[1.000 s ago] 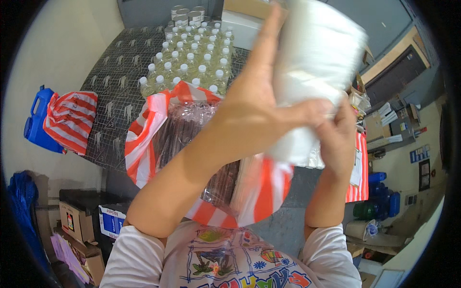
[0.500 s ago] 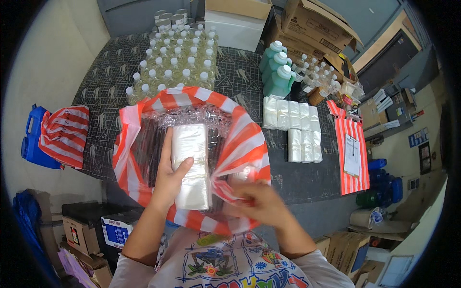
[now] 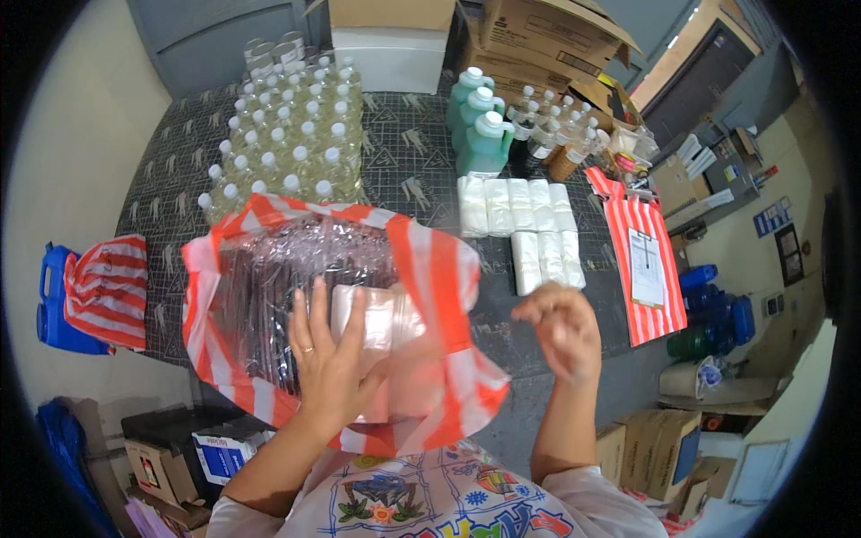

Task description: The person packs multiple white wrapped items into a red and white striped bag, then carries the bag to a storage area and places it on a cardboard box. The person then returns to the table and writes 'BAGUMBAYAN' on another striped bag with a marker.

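A red-and-white striped plastic bag (image 3: 439, 269) lies wide-mouthed in front of me, its right side bulging toward me. Inside it are dark packs in clear wrap (image 3: 260, 305) and flat bundles of clear plastic bags (image 3: 361, 305). My left hand (image 3: 330, 363) rests with fingers spread on the contents, against one bundle, not gripping it. To the right of the striped bag, my right hand (image 3: 567, 336) is raised with bent fingers, smeared by motion; no object shows in it. Just beyond it, more bundles of clear plastic bags (image 3: 525, 206) lie in rows on the table.
Many clear bottles of pale liquid (image 3: 287, 134) stand at the back left. Green jugs (image 3: 484, 143) and smaller bottles (image 3: 574, 148) stand back right, before cardboard boxes (image 3: 547, 40). A clipboard (image 3: 646, 269) lies on a striped bag at right. A blue jug (image 3: 56, 300) sits far left.
My right hand has left the striped bag's edge and moved right and up. My left hand has let go of the bundle, which now lies inside the bag. The view has shifted right.
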`<state>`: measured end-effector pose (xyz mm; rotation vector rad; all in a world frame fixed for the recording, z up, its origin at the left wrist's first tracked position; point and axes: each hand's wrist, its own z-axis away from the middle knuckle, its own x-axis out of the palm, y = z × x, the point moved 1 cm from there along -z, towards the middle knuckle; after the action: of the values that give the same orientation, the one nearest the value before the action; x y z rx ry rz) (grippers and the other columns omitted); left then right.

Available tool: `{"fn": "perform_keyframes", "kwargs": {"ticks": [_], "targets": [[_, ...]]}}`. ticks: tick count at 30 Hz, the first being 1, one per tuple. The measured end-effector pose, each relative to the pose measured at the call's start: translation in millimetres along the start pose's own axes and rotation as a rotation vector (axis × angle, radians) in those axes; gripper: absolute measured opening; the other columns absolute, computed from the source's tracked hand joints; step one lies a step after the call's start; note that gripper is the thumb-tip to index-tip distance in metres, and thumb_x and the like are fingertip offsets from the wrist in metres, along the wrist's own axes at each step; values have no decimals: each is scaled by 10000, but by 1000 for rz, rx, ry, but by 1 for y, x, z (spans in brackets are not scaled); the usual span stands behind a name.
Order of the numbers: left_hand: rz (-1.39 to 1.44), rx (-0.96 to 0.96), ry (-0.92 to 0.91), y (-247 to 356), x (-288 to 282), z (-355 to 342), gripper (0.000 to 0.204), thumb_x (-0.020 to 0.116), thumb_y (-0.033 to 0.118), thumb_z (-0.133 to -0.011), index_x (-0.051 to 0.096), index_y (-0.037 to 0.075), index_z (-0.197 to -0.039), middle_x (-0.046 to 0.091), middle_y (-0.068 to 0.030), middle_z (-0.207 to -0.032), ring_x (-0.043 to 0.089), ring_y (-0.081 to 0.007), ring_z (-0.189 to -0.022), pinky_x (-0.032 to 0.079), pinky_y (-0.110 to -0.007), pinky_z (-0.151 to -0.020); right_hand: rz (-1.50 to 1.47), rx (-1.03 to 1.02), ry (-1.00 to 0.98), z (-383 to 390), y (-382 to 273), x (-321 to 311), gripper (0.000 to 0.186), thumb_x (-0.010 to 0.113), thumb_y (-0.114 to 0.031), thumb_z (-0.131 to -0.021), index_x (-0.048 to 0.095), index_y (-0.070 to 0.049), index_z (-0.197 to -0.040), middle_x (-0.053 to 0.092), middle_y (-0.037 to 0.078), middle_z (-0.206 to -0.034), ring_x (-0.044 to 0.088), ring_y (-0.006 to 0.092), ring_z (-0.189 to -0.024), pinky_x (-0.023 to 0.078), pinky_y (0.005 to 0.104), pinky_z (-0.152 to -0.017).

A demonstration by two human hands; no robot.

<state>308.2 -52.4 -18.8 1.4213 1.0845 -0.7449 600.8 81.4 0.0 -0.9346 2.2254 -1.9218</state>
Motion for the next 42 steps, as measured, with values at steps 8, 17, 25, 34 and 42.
{"fn": "perform_keyframes", "kwargs": {"ticks": [8,17,25,34,42], "targets": [[-96,-92,-243,9,36,-25,1004,774,708,-714,410,333,-1571,134,-224,-1686,93,-591,-1504,166,-863,-1033,1334,399,680,-43,216,-257,441,800,-310,-842,706,-51,-1186,648,191,-1218,629,364,-1104,496,459,-962],[-130,-86,-222,5,40,-21,1025,690,789,-730,354,352,-1594,142,-239,-1682,146,-597,-1488,181,-876,-1005,1491,1092,661,-33,293,-288,996,917,-497,-650,513,24,-1397,644,273,-1238,650,438,-1133,526,494,-981],[64,-72,-282,-7,23,-17,971,768,655,-764,353,365,-1593,88,-233,-1689,91,-637,-1477,115,-856,-1056,531,799,792,-15,324,-233,727,930,-229,-672,463,21,-1171,651,189,-1049,686,305,-875,545,367,-582],[1213,30,175,-12,-109,-49,1052,817,476,-838,217,118,-1624,442,-191,-1546,356,-313,-1491,254,-464,-1222,266,-115,476,-78,32,32,493,798,-177,-866,483,-11,-1207,621,83,-1100,625,182,-908,539,338,-819],[1507,162,336,5,-146,-56,1074,770,81,-870,39,129,-1655,405,-208,-1535,521,-272,-1343,510,-408,-1043,658,-199,-244,-34,-62,184,416,846,-201,-767,595,-24,-1048,665,141,-1114,639,238,-1015,494,343,-927]]}}
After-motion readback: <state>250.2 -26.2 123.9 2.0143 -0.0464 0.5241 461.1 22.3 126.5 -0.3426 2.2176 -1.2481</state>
